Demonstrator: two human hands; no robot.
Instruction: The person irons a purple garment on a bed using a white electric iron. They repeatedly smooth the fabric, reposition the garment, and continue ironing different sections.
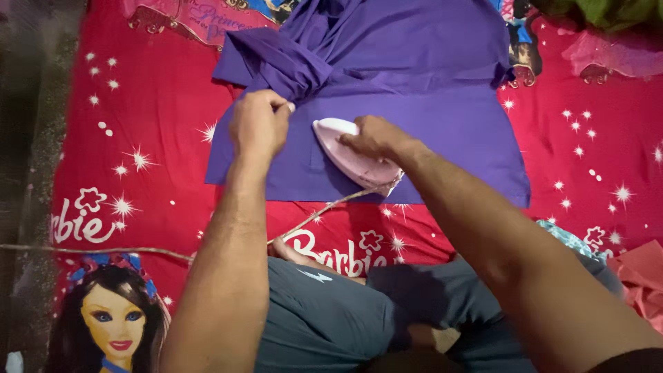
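Pressing: your right hand [373,137] wraps closed on pale pink plastic iron [352,153], mid lower part of flat purple cloth garment [414,90].
Left hand [260,123]: fingers pinched shut on garment's bunched sleeve, just left of iron.
Cord [324,209]: braided, trails toward you off iron's back end.
Under garment: red star-print bedsheet [159,138].

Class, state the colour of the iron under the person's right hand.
Pale pink; the iron shows best in the head view, resting on the purple garment.

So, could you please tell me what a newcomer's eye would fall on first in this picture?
Most striking is the purple garment spread flat at the centre of a bright red sheet printed with white stars. On it, the right hand grips a pale pink iron, while the left hand pinches the bunched fabric beside it. A doll's face is printed at the sheet's lower left corner.
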